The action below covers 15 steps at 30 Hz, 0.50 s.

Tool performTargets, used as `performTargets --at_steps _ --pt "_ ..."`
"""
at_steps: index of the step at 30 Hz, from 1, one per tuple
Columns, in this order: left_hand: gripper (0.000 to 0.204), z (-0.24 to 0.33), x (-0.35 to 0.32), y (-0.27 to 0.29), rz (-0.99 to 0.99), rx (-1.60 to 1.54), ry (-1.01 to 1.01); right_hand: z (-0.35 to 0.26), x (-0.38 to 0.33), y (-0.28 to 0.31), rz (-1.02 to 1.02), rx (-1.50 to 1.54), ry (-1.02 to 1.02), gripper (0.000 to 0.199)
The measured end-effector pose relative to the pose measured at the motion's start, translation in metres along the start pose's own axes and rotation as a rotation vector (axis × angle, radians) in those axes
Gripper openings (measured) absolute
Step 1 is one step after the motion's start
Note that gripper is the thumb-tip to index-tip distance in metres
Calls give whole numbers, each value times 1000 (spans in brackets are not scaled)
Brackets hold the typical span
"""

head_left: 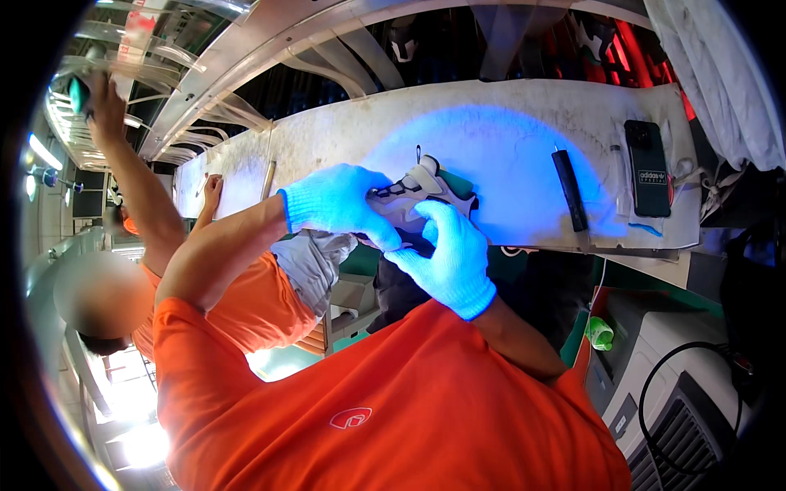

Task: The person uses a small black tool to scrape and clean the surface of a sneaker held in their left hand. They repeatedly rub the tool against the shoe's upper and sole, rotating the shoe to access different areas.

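At far left, a co-worker's raised hand (105, 98) reaches up toward a green object (78, 94) among the overhead rails, that person's orange sleeve (262, 307) close beside the wearer's own. A thin pale stick (268, 178) lies on the worn white surface (524, 106) near its left end. Moving right, the wearer's left hand (332, 199), in a knit glove glowing blue under the lamp, is curled over the near side of a grey and white sneaker (413, 190), its fingers (377, 237) wrapped round the shoe's side and closed on it. A grey cloth (315, 262) hangs bunched just below that wrist. The sneaker sits at the front edge of the surface, in the middle of a pool of blue light, its pull loop standing up at the heel. The right hand (450, 258), gloved the same way, presses against the shoe from the near side, fingers (438, 214) bent and gripping its lower edge. Further right on the surface lie a slim black pen-shaped tool (569, 190), then a black smartphone (647, 168) lying flat, both well apart from the shoe. Below the surface at right hangs a small green object (599, 333), beside a grey machine housing (696, 409) with a looped black cable (667, 368).
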State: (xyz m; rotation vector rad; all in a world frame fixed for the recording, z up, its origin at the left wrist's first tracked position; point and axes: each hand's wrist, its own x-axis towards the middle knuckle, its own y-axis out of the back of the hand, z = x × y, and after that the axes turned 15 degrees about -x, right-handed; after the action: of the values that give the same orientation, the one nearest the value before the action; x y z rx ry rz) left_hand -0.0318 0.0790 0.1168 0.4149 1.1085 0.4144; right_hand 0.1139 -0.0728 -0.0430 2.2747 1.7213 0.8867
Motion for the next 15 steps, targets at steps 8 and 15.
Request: performTargets --at_steps 8,15 --pt "88 19 18 -21 188 300 110 -8 7 -1 13 93 -54 78" --pt "88 -4 -45 -28 318 227 -662 16 -23 26 -58 241 -121 86"
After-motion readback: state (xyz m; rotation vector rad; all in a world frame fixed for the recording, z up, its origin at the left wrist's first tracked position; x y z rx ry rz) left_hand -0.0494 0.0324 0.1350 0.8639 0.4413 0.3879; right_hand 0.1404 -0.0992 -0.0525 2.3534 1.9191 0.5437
